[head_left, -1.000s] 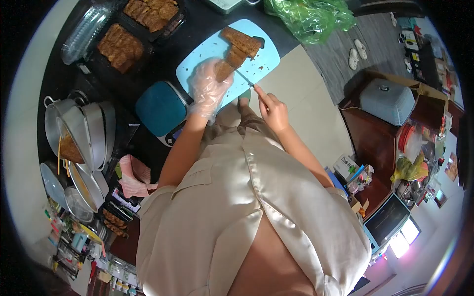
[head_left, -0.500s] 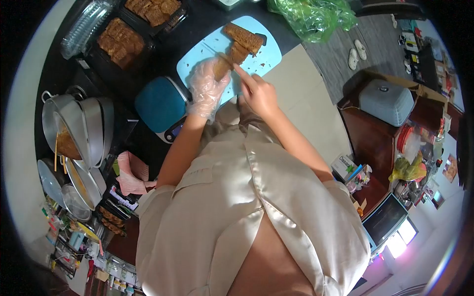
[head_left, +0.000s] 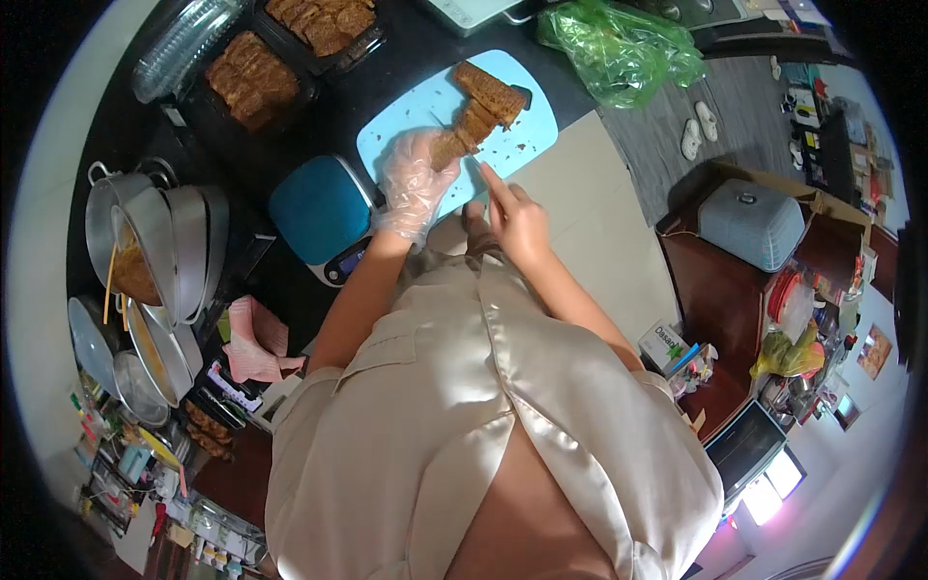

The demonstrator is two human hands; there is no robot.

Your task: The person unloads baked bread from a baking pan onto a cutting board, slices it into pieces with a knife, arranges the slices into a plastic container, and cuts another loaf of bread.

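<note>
A light blue cutting board (head_left: 530,145) carries browned food pieces (head_left: 491,94) and scattered crumbs. My left hand (head_left: 416,179), in a clear plastic glove, has its fingers closed round the lower-left food piece (head_left: 448,148) on the board. At the board's lower right edge my right hand (head_left: 519,220) is bare and closed round a knife, with the index finger stretched along it. Only a little of the knife (head_left: 480,165) shows near that fingertip; most of its blade is hard to make out.
Left of the board are a blue kitchen scale (head_left: 320,210) and stacked metal pans (head_left: 184,251). Black trays of sliced food (head_left: 251,82) and a clear plastic lid (head_left: 184,48) lie at upper left. A green plastic bag (head_left: 623,53) is at upper right.
The knife has gone from the board's edge to the food piece and back towards the lower right with my right hand. The whole view has shifted slightly. My left hand stays on the food.
</note>
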